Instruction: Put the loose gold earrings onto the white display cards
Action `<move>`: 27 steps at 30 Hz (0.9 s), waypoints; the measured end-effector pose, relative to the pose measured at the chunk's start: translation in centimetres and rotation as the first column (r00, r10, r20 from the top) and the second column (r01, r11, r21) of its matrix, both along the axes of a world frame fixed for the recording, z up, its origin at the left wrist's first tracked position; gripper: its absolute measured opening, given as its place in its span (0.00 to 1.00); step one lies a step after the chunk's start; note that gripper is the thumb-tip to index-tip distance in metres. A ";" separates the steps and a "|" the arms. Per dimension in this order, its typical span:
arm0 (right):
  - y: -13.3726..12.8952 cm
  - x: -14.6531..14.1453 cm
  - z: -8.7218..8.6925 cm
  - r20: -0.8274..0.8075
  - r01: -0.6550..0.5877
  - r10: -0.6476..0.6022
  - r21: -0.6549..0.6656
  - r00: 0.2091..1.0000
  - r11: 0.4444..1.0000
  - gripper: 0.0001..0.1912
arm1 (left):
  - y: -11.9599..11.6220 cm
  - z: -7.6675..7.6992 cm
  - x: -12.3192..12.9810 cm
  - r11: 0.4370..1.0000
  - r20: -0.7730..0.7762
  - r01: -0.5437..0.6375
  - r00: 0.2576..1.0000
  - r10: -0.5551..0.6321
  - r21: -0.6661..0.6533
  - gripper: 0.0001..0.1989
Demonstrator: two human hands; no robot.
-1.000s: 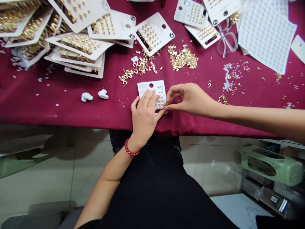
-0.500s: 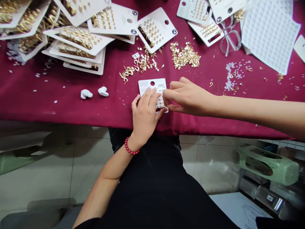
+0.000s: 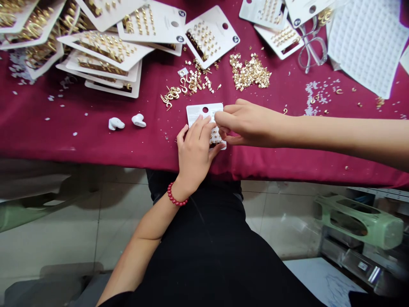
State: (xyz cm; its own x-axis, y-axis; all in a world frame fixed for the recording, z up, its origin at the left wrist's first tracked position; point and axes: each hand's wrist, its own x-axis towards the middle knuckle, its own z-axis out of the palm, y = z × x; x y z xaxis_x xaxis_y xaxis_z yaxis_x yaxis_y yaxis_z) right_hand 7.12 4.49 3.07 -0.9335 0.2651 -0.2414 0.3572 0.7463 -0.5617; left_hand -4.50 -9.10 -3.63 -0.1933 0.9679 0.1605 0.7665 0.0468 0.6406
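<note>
A white earring card (image 3: 195, 110) with a hole in its top lies in front of me, small gold studs in rows on its lower part. My left hand (image 3: 195, 143) holds it down, fingers across its face and the thumb along the lower right edge. Over the card's right side, my right hand (image 3: 238, 123) is closed in a pinch. Whatever its fingertips hold, if anything, is hidden. Above the card lie a heap of small gold pieces (image 3: 251, 72) and some gold hook-shaped pieces (image 3: 171, 94).
Filled earring cards (image 3: 108, 49) are stacked at the upper left; another card (image 3: 212, 36) lies at the top middle. Glasses (image 3: 311, 49) and a white patterned sheet (image 3: 367, 47) are at the upper right. Two white earbuds (image 3: 138, 120) sit left of my hands on the dark red cloth (image 3: 79, 149).
My right hand has shifted slightly up and left over the card, and now covers the price label that showed before. My left hand stays on the card.
</note>
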 end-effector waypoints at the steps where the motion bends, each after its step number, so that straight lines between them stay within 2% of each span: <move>1: 0.0 0.0 0.0 0.001 0.010 -0.010 -0.017 1.000 1.000 0.15 | 0.0 0.0 0.0 1.000 0.000 -0.001 1.000 0.001 -0.003 0.22; 7: -0.2 -0.2 0.1 -0.012 0.063 -0.064 -0.044 0.998 0.997 0.15 | 0.0 0.0 0.0 1.000 -0.018 0.010 1.000 -0.010 0.005 0.22; 14: -0.1 -0.4 -0.2 0.005 0.000 0.000 -0.022 1.000 1.000 0.17 | -0.1 -0.4 -0.1 0.999 -0.075 0.001 0.997 0.001 0.034 0.25; 19: 0.3 -0.3 -0.8 0.010 -0.096 0.096 0.007 0.995 0.995 0.16 | -0.1 -0.4 -0.1 0.999 -0.099 0.001 0.995 0.003 0.043 0.25; 27: 0.6 -0.3 -0.4 -0.003 -0.119 0.119 0.009 0.993 0.993 0.15 | -0.1 -0.3 -0.1 1.000 -0.064 -0.004 0.998 0.006 0.025 0.24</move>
State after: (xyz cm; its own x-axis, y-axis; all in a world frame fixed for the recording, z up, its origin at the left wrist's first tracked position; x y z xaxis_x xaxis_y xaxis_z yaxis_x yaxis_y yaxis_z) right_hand 6.80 5.11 2.67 -0.9593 0.1540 -0.2365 0.2635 0.7886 -0.5555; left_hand -4.55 -9.22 -3.96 -0.1867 0.9626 0.1961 0.8055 0.0357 0.5915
